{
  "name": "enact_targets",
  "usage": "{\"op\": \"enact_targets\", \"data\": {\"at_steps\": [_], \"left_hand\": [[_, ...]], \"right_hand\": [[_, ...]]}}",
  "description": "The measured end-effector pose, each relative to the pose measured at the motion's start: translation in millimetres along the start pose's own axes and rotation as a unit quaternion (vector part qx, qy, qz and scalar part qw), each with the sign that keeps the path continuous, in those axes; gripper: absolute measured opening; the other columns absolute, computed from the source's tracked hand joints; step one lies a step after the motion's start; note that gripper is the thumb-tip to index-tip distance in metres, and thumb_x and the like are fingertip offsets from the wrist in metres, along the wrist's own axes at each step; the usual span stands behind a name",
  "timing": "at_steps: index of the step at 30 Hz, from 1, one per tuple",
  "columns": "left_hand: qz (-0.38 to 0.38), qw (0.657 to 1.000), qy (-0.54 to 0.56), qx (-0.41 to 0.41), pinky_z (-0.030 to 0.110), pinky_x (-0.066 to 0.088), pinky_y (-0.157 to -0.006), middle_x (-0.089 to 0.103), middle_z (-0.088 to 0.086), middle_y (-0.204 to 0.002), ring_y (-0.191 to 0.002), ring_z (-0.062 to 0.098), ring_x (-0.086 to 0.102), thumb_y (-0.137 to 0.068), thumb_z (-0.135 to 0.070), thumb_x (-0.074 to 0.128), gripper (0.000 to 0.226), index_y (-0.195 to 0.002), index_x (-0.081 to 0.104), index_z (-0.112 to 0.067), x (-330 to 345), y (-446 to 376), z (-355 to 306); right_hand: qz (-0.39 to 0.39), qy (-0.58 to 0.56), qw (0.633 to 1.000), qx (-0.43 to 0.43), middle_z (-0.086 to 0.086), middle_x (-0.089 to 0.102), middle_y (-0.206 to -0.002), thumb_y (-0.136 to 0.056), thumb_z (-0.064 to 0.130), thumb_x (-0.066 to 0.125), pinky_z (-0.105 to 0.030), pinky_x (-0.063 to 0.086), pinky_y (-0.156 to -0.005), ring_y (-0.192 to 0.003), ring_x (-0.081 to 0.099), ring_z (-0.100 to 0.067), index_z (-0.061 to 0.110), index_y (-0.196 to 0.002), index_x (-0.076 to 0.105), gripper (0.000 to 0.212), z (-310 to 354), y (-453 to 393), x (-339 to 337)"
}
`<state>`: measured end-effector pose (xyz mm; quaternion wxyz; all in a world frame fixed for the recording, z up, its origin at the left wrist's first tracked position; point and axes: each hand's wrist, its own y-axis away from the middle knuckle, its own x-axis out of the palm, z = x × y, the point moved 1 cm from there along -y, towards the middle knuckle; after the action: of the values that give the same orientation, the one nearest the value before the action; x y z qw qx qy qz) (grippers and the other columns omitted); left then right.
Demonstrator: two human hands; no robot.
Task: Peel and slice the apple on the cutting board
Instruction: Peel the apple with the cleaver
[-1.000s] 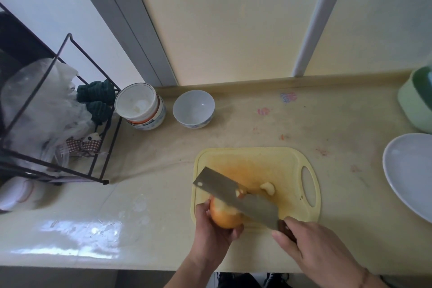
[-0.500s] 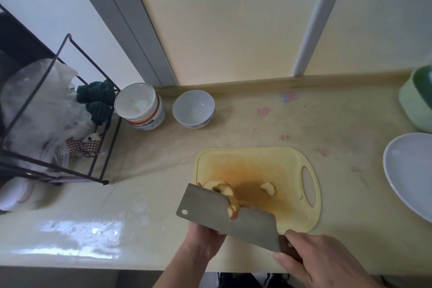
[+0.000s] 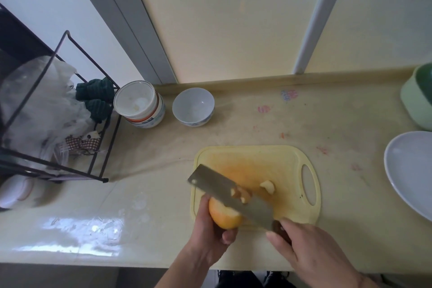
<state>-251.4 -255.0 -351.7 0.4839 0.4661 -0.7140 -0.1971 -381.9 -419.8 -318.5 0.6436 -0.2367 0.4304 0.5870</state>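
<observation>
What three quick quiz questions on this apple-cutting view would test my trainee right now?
1. True or false: the left hand grips the apple.
2. Which tool does the right hand hold: A) peeler, B) cleaver, C) scissors?
3. Fill in: a loose apple piece lies on the yellow ____.

Key:
1. True; its fingers curl round the fruit over the near edge of the cutting board.
2. B; the hand grips its handle.
3. Cutting board.

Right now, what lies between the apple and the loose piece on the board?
In the head view, the cleaver blade crosses between the apple and the loose piece.
</observation>
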Motion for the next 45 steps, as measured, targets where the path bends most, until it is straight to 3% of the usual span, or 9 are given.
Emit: {"op": "enact_targets", "data": {"at_steps": [10, 17, 19, 22, 24, 29, 34, 41, 45], "left_hand": [[-0.07, 0.996, -0.035, -0.05, 0.016, 0.02, -0.04, 0.058, 0.01, -0.07, -0.047, 0.019, 0.042, -0.082, -0.058, 0.058, 0.046, -0.087, 0.067, -0.013, -12.4, 1.4, -9.0], [-0.073, 0.992, -0.105, 0.006, 0.024, 0.044, -0.054, 0.065, 0.002, -0.089, -0.071, 0.015, 0.056, -0.074, -0.043, 0.068, 0.037, -0.104, 0.059, -0.023, -19.2, -0.1, -17.0], [-0.055, 0.991, -0.122, 0.008, 0.023, 0.04, -0.049, 0.063, 0.004, -0.086, -0.066, 0.015, 0.055, -0.07, -0.044, 0.072, 0.042, -0.103, 0.059, -0.022, -21.7, 1.4, -16.7], [0.02, 0.985, -0.171, 0.005, 0.024, 0.037, -0.046, 0.059, 0.017, -0.082, -0.057, 0.02, 0.055, -0.048, -0.052, 0.084, 0.07, -0.098, 0.062, -0.008, -31.6, 7.1, -22.0], [0.148, 0.97, -0.194, -0.003, 0.029, 0.047, -0.056, 0.061, 0.023, -0.084, -0.066, 0.029, 0.06, -0.051, -0.053, 0.087, 0.075, -0.102, 0.066, -0.001, -33.4, 17.0, -38.1], [0.228, 0.891, -0.391, -0.02, 0.029, 0.033, -0.055, 0.061, 0.003, -0.085, -0.065, 0.017, 0.049, -0.073, -0.048, 0.068, 0.06, -0.124, 0.066, -0.018, -6.0, 30.5, -58.2], [0.12, 0.922, -0.352, -0.106, 0.02, 0.029, -0.041, 0.064, 0.018, -0.095, -0.046, 0.017, 0.049, -0.063, -0.06, 0.068, 0.093, -0.145, 0.032, -0.037, 24.8, 17.1, -33.6], [0.11, 0.872, -0.467, -0.095, 0.025, 0.029, -0.044, 0.064, -0.001, -0.073, -0.05, 0.017, 0.047, -0.077, -0.052, 0.06, 0.102, -0.157, -0.004, -0.045, 25.1, 6.9, -24.3], [0.151, 0.853, -0.488, -0.11, 0.028, 0.024, -0.045, 0.056, 0.007, -0.08, -0.049, 0.019, 0.044, -0.075, -0.053, 0.063, 0.093, -0.15, 0.008, -0.057, 34.8, -4.2, -16.9]], "right_hand": [[0.057, -0.247, 0.957, 0.143, 0.005, 0.037, -0.048, -0.076, 0.079, 0.028, -0.023, 0.027, -0.045, -0.043, 0.032, -0.006, 0.018, -0.061, 0.039, 0.064, -10.8, -10.1, -10.8], [0.205, -0.606, 0.696, 0.325, -0.006, 0.023, -0.062, -0.084, 0.071, 0.039, -0.019, 0.015, -0.042, -0.044, 0.014, -0.012, 0.015, -0.071, 0.044, 0.058, -0.5, -12.2, -1.1], [0.173, -0.579, 0.728, 0.323, -0.005, 0.025, -0.06, -0.082, 0.073, 0.039, -0.019, 0.017, -0.04, -0.042, 0.016, -0.013, 0.015, -0.069, 0.043, 0.06, -0.7, -14.6, -3.1], [0.065, -0.312, 0.926, 0.201, 0.002, 0.033, -0.05, -0.073, 0.086, 0.026, -0.028, 0.025, -0.043, -0.041, 0.029, -0.012, 0.017, -0.063, 0.038, 0.071, -4.6, -15.6, -8.0], [0.044, -0.107, 0.984, 0.134, 0.002, 0.046, -0.051, -0.075, 0.084, 0.017, -0.026, 0.033, -0.047, -0.045, 0.047, -0.01, 0.022, -0.065, 0.043, 0.068, -7.4, -12.7, -9.1], [0.025, 0.177, 0.983, 0.042, 0.005, 0.068, -0.087, -0.069, 0.08, -0.015, -0.031, 0.038, -0.053, -0.077, 0.068, -0.014, 0.033, -0.099, 0.051, 0.086, -16.3, -16.0, 2.5], [0.032, 0.179, 0.981, 0.059, 0.005, 0.067, -0.096, -0.086, 0.076, 0.012, -0.029, 0.04, -0.055, -0.08, 0.067, -0.014, 0.032, -0.107, 0.051, 0.063, -16.8, -16.6, 14.1], [-0.06, 0.207, 0.976, 0.04, 0.003, 0.067, -0.079, -0.076, 0.077, -0.011, -0.031, 0.035, -0.045, -0.066, 0.068, -0.015, 0.029, -0.092, 0.055, 0.083, -19.6, -12.8, 25.2], [-0.035, 0.204, 0.977, 0.048, 0.001, 0.064, -0.066, -0.082, 0.06, 0.028, -0.031, 0.032, -0.04, -0.055, 0.066, -0.016, 0.027, -0.081, 0.058, 0.046, -18.5, -17.1, 28.5]]}}
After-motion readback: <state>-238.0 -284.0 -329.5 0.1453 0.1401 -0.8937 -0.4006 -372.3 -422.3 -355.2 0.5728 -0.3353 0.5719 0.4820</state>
